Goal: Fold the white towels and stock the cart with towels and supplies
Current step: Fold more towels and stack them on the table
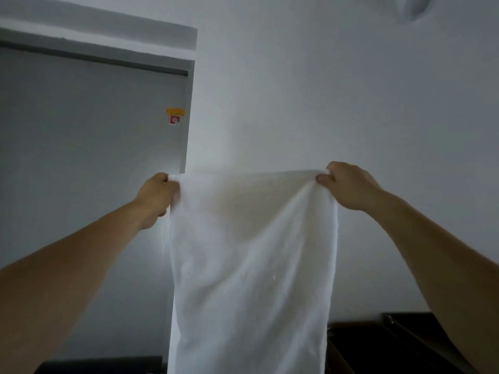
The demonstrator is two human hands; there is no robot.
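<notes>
1. Head view: the white towel [251,252] hangs in the air in front of the person. It is stretched flat along its top edge between the two raised hands, and its lower end runs out of the bottom of the picture.
2. The left hand [158,197] grips the towel's top left corner, with the fingers curled round the cloth and the arm reaching up from the lower left.
3. The right hand [348,186] pinches the top right corner, with the thumb pressed on the near side of the cloth and the fingers curled behind it.
4. Folds run down and inward from each held corner, and the sides hang almost straight.
5. Behind the towel stands a pale wall [324,103]. On the left is a grey door [89,157], which bears a yellow sticker [175,112] just above a red and white sticker [174,120].
6. At the lower right, past the towel's edge, is dark furniture [378,344]; what kind it is cannot be told.
7. A round fixture [414,5] shows at the top right, cut off by the picture's edge.
</notes>
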